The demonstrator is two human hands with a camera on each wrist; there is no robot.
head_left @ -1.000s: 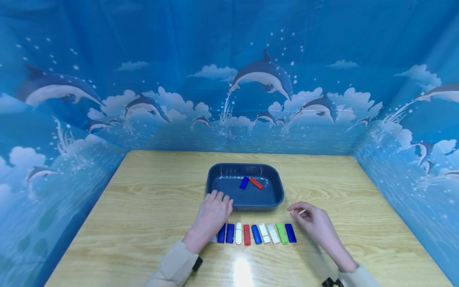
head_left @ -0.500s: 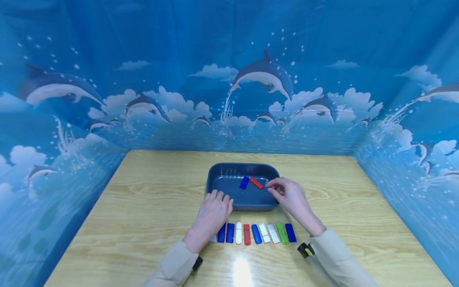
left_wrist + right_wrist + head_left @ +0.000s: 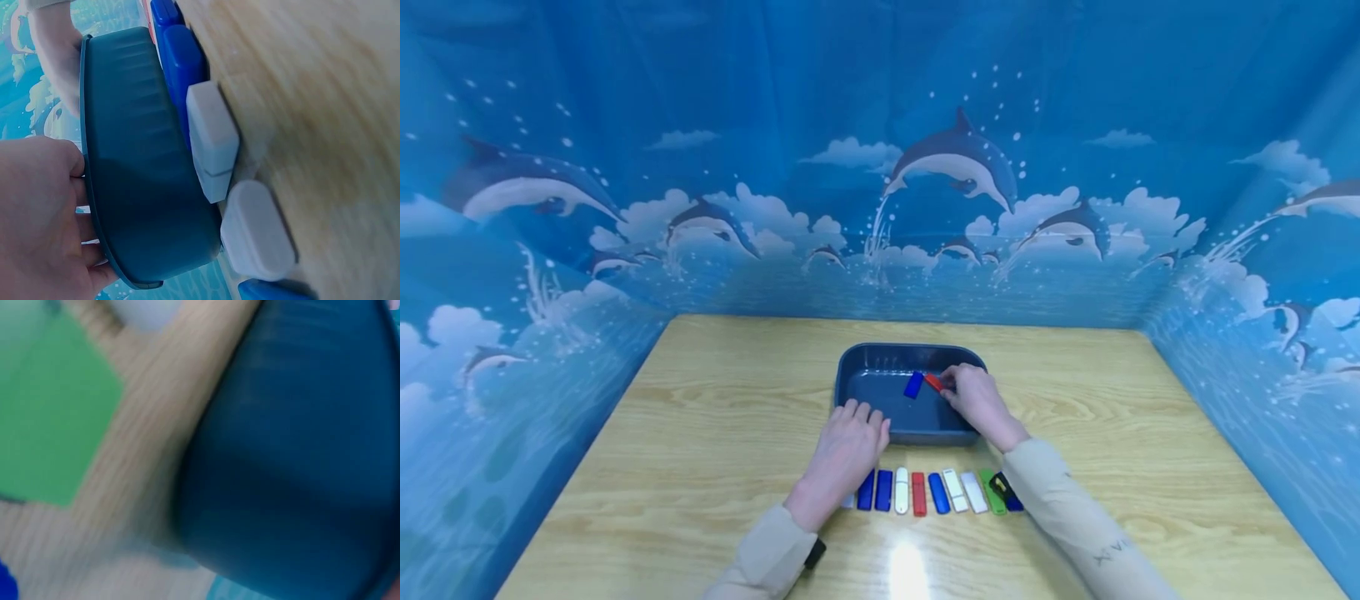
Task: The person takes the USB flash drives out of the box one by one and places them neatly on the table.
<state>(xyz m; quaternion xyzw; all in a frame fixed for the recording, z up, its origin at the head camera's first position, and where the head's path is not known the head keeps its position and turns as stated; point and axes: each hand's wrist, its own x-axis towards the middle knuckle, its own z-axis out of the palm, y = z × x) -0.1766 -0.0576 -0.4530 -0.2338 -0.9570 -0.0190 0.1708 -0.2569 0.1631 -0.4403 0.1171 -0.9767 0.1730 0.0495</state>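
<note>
A dark blue tray [image 3: 925, 437] stands in the middle of the table, with a blue USB stick [image 3: 913, 385] and a red USB stick [image 3: 933, 382] lying inside. My left hand [image 3: 847, 446] rests on the tray's near left rim; in the left wrist view its fingers [image 3: 94, 253] reach over the rim and their tips are hidden. Inside the tray's right side, my right hand [image 3: 979, 398] pinches the right end of the red stick between thumb and fingers, which cover that end. The right wrist view catches mostly the tray's outer wall [image 3: 294, 456], blurred.
In front of the tray lies a row of USB sticks: several blue ones, a white rounded one [image 3: 901, 490], a red one [image 3: 919, 494], further pale ones [image 3: 956, 490] and a green one [image 3: 992, 492]. My right sleeve [image 3: 1060, 492] partly covers the row's right end. Dolphin-print curtains surround the table.
My right hand has moved left and forward from beside the tray to the red stick inside it. The left hand stays on the rim.
</note>
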